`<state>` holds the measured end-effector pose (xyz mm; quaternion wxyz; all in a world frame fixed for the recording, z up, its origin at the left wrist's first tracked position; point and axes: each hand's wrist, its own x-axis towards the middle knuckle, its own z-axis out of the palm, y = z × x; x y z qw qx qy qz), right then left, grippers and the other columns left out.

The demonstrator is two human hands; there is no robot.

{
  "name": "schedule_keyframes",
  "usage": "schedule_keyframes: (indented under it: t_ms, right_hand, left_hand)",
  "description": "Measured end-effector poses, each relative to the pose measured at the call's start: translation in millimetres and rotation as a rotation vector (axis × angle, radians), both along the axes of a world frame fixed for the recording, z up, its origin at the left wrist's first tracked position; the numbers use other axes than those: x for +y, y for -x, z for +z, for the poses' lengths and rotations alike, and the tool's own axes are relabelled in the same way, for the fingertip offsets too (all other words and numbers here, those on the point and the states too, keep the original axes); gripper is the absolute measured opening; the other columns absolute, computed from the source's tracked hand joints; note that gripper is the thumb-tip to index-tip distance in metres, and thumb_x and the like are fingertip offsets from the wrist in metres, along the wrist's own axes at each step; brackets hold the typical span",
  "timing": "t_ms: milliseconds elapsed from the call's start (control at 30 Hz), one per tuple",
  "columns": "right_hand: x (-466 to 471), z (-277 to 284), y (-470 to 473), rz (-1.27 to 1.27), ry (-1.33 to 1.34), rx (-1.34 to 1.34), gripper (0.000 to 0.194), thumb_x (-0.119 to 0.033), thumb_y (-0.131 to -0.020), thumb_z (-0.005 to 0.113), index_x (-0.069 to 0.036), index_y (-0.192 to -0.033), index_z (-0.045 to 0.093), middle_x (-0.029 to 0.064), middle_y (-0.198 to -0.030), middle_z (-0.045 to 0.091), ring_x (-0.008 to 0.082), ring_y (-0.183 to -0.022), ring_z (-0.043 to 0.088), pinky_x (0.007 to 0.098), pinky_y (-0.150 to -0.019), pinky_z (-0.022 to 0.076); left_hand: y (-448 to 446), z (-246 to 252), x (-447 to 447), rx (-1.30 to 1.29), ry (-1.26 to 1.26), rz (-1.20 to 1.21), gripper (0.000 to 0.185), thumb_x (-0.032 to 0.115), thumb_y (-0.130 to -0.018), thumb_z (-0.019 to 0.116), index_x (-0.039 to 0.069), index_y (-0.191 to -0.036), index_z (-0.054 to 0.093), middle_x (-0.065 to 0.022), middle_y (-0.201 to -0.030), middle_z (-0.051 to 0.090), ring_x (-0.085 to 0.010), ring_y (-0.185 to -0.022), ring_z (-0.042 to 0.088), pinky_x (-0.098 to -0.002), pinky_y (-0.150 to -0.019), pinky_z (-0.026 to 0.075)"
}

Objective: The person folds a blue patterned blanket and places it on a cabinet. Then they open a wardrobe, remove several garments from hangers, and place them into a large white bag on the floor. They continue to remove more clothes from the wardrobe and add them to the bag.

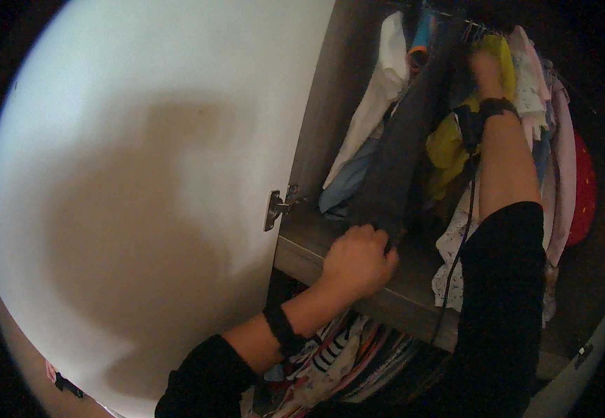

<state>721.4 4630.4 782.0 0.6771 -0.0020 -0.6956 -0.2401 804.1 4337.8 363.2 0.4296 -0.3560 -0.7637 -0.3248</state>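
Low at the wardrobe shelf, my left hand [362, 261] has its fingers curled on the bottom end of a long dark grey garment [394, 151]. That garment hangs down at a slant from the rail area. Higher up, my right hand [487, 70] is blurred and reaches in among the hanging clothes, against a yellow-green garment [503, 57]. Its fingers are not clear enough to show a grip. To the left of the dark garment hang a white garment [367, 109] and a blue one [346, 177]. Both my wrists wear black bands.
A white wardrobe door [140, 68] stands open on the left, on a metal hinge [276, 209]. Pale pink [561, 172] and red [584, 193] clothes hang at right. Below the shelf edge [302, 256] are several packed clothes [344, 360]. A black cable [456, 256] runs along my right arm.
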Motion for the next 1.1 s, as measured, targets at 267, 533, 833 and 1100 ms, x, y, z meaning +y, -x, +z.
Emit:
schedule_keyframes:
  t_ms: [267, 533, 833, 1100]
  right_hand:
    - [-10, -27, -29, 1.32, 0.672, -0.333, 0.051, -0.044, -0.09, 0.046, -0.007, -0.125, 0.052, 0.0116, -0.125, 0.053, 0.0252, -0.112, 0.051, 0.0363, -0.094, 0.0405]
    - [-61, -57, -50, 1.543, 0.675, -0.241, 0.059, -0.045, -0.081, 0.06, -0.006, -0.125, 0.052, 0.0077, -0.122, 0.055, 0.0196, -0.109, 0.052, 0.03, -0.093, 0.0394]
    - [-71, -60, -33, 1.342, 0.613, -0.121, 0.049, -0.038, -0.081, 0.059, -0.006, -0.118, 0.056, 0.0109, -0.113, 0.058, 0.0236, -0.101, 0.056, 0.0336, -0.082, 0.0444]
    - [-19, 21, 22, 0.223, 0.323, 0.023, 0.036, -0.033, -0.083, 0.054, -0.01, -0.11, 0.06, 0.0152, -0.102, 0.062, 0.0309, -0.092, 0.06, 0.0417, -0.069, 0.0498]
  left_hand:
    - [-9, 11, -3, -0.047, 0.059, 0.031, 0.03, 0.032, -0.08, 0.058, 0.002, -0.08, 0.058, -0.0172, -0.083, 0.056, -0.0346, -0.084, 0.056, -0.0448, -0.073, 0.048]
    - [-9, 13, -4, -0.062, 0.097, 0.039, 0.033, 0.034, -0.081, 0.057, 0.001, -0.08, 0.058, -0.0176, -0.085, 0.056, -0.0347, -0.084, 0.056, -0.0444, -0.074, 0.048]
    - [-7, 15, -1, -0.074, 0.101, 0.054, 0.036, 0.036, -0.082, 0.055, 0.0, -0.081, 0.058, -0.0186, -0.086, 0.057, -0.036, -0.086, 0.056, -0.0452, -0.075, 0.048]
    - [-7, 16, -2, -0.071, 0.088, 0.055, 0.036, 0.036, -0.081, 0.056, 0.0, -0.083, 0.058, -0.0186, -0.086, 0.057, -0.0364, -0.086, 0.056, -0.0454, -0.075, 0.048]
